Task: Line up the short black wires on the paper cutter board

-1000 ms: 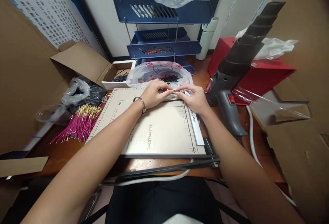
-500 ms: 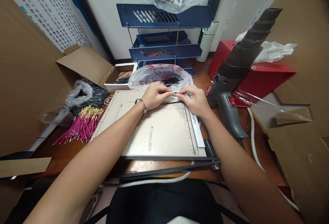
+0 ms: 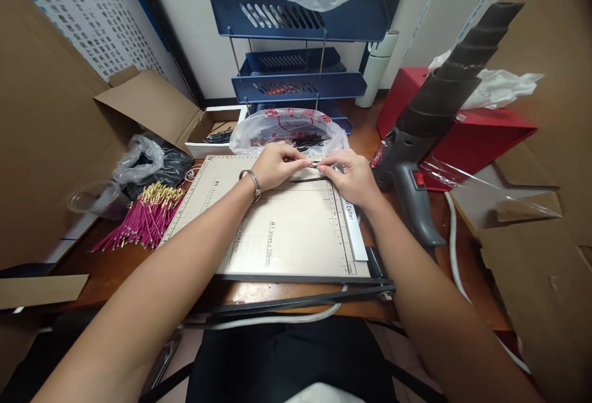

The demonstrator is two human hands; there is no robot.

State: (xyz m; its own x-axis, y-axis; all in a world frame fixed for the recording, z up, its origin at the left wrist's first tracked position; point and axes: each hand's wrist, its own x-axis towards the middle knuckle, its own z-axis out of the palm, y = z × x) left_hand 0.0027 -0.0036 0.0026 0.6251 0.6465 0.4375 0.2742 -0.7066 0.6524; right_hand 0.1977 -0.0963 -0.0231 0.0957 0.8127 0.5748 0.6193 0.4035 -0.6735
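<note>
Both hands meet at the far edge of the paper cutter, which lies flat on the counter. The left hand and the right hand pinch a thin black piece between them, with fingers closed on it from each side. The piece is too small to tell just what it is. It sits over the far edge of the cutter, right in front of a clear plastic bag full of black bits. A pile of pink wires with gold tips lies to the left of the cutter. A big black heat gun stands just to the right of the cutter. Blue trays stand behind the bag.
</note>
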